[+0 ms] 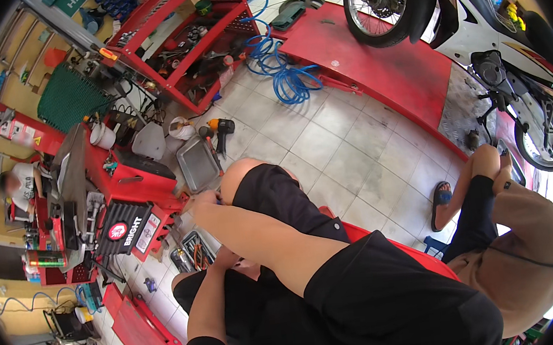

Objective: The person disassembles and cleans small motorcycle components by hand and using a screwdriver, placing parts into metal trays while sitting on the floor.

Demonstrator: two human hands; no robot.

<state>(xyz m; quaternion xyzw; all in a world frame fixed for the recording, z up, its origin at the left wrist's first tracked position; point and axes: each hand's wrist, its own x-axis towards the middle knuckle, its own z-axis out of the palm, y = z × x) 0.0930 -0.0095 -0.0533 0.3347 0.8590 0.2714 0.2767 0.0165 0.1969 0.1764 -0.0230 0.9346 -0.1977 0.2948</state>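
Note:
My right hand (205, 200) reaches out ahead past my bare knee, close to the base of a red machine (132, 180). Its fingers are mostly hidden behind the back of the hand, so what they touch does not show. Lower down, between my legs, my left hand (227, 257) is bent inward with its fingers curled. Something small and pale lies at those fingers, too hidden to name. Just left of this hand an open tool case (197, 252) with several hand tools rests on the floor.
A metal tray (198, 163) and a yellow-black power drill (222, 132) lie ahead on tiles. Beyond stand a red tool cart (181, 82), coiled blue hose (295, 85) and a red lift platform (372, 57) bearing a motorcycle (495, 25). A person in brown (525, 262) sits at right.

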